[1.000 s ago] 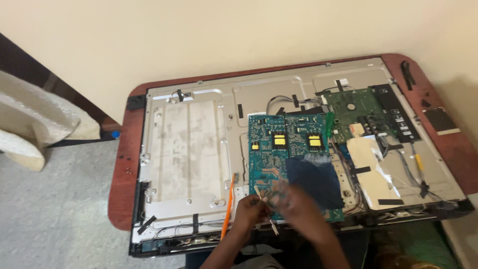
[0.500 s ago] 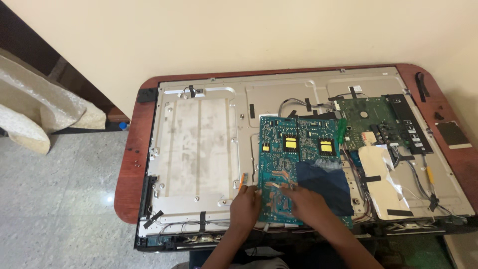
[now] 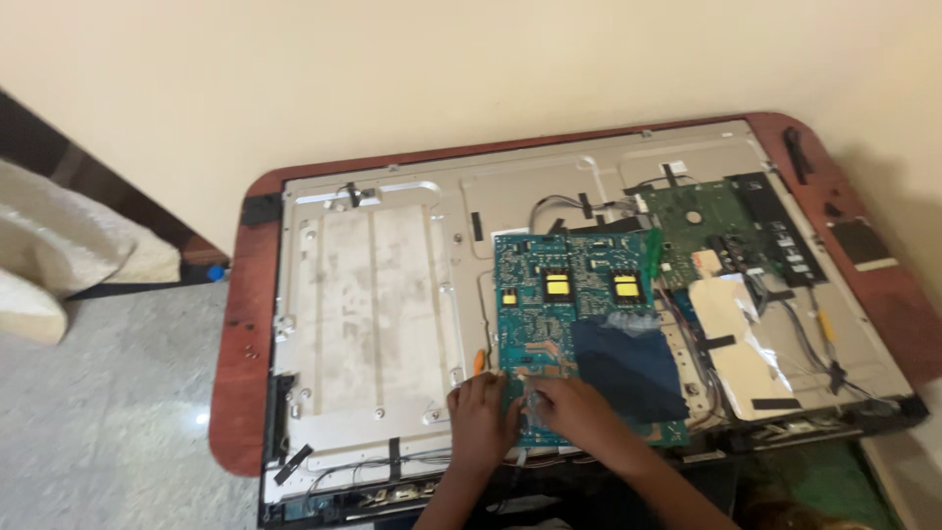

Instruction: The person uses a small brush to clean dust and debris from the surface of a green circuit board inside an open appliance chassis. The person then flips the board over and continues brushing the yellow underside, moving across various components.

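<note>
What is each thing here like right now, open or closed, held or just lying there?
Flat-screen TV: lying face down, back cover off, insides showing.
Blue-green circuit board: lying flat, both hands on its near edge.
Green circuit board: lying flat, untouched.
Left hand: resting on the board edge; grip unclear.
Right hand: pressed on the board; grip unclear.

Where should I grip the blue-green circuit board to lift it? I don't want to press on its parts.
Probably hold the blue-green circuit board by its bare long edges, coming from the near side. It lies flat on the metal back panel, yellow transformers upward. The left hand and right hand rest at its near end.
</note>
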